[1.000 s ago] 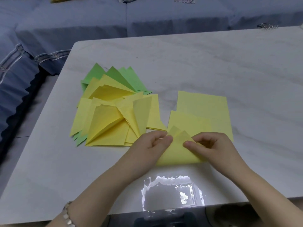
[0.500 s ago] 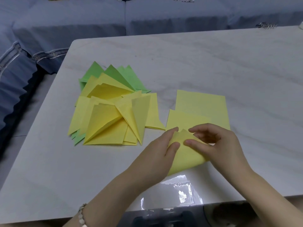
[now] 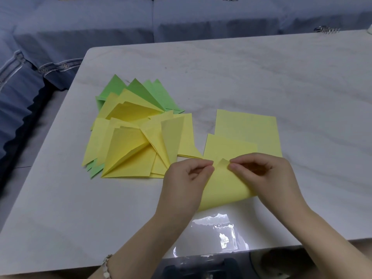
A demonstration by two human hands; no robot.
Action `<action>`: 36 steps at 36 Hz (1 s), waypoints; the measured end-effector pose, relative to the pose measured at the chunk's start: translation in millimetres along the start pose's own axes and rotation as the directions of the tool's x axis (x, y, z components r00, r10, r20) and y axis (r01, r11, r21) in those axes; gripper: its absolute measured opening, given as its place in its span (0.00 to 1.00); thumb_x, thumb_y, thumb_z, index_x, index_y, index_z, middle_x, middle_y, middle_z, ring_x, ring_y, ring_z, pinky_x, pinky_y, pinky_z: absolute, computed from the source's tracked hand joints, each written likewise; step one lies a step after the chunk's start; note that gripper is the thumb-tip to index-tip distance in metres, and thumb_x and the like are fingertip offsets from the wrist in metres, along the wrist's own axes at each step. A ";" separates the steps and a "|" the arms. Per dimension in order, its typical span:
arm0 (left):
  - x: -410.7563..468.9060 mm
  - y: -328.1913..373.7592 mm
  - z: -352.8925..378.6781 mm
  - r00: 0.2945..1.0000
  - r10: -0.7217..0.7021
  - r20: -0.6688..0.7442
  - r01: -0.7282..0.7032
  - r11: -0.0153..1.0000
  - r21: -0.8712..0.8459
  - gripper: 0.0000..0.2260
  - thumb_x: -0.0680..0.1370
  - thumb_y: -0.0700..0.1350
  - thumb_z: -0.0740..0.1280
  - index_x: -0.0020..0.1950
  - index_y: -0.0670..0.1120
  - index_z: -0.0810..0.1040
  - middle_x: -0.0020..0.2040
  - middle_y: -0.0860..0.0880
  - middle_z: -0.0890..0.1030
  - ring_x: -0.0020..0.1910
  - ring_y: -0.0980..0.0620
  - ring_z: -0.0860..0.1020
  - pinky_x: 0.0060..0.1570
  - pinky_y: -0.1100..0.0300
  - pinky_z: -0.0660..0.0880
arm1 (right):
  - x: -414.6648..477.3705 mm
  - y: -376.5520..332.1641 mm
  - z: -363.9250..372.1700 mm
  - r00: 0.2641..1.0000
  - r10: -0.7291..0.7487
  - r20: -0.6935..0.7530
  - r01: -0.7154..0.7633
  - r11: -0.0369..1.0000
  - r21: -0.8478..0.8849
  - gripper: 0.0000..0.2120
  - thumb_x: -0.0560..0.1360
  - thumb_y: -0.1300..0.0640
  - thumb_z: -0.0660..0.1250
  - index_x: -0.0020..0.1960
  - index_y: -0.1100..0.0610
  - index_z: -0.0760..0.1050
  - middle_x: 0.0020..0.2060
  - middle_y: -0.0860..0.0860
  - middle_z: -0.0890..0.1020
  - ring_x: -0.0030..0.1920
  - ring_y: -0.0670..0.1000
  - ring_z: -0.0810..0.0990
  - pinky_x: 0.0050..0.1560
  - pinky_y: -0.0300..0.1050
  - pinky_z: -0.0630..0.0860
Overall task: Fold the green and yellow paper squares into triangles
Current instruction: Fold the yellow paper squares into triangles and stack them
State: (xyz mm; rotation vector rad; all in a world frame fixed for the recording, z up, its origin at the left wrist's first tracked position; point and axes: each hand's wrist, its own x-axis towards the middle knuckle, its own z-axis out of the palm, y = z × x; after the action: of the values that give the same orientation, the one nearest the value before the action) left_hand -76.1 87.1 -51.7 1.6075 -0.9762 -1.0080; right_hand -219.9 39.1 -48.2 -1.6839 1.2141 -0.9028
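Bench (image 3: 261, 77): carries all the paper.

Pile of folded triangles (image 3: 128, 150), green and yellow: unchanged over the last second.

Flat yellow squares (image 3: 247, 129), right of the pile: two visible, unchanged, not yet folded.

Yellow sheet (image 3: 225, 186), right of the pile and nearer the person: doubled over, its corners now drawn together at the far tip. The near fold remains rounded.

Left hand (image 3: 185, 178) and right hand (image 3: 267, 174): both have closed in, and each pinches that tip.

Judgement: corner alignment appears complete; creasing remains.

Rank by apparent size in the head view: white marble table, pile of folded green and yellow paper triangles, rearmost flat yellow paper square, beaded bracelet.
1. white marble table
2. pile of paper triangles
3. rearmost yellow paper square, partly covered
4. beaded bracelet, partly hidden
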 end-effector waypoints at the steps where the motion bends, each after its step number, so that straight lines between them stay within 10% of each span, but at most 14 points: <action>1: -0.6 0.4 0.0 1.000 0.009 0.003 -0.009 1.000 0.011 0.11 0.74 0.38 0.69 0.39 0.54 0.80 0.38 0.61 0.81 0.37 0.70 0.77 0.39 0.78 0.69 | 0.5 0.1 -0.2 1.000 0.002 0.000 -0.002 1.000 -0.001 0.12 0.67 0.63 0.73 0.33 0.46 0.80 0.32 0.37 0.82 0.37 0.40 0.79 0.38 0.27 0.71; 36: -12.8 4.7 -0.3 0.999 0.010 0.047 -0.011 1.000 0.025 0.13 0.73 0.38 0.70 0.42 0.59 0.81 0.35 0.62 0.81 0.37 0.66 0.78 0.40 0.76 0.71 | 6.4 -0.3 -3.0 0.993 -0.001 0.119 -0.011 0.995 0.100 0.13 0.67 0.67 0.72 0.35 0.48 0.81 0.34 0.40 0.83 0.37 0.37 0.78 0.39 0.25 0.69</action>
State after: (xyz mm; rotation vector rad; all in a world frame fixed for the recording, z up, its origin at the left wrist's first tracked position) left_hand -80.7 98.1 -45.0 1.6040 -1.0312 -1.0342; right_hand -220.8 32.4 -46.3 -1.6298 1.0754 -0.8338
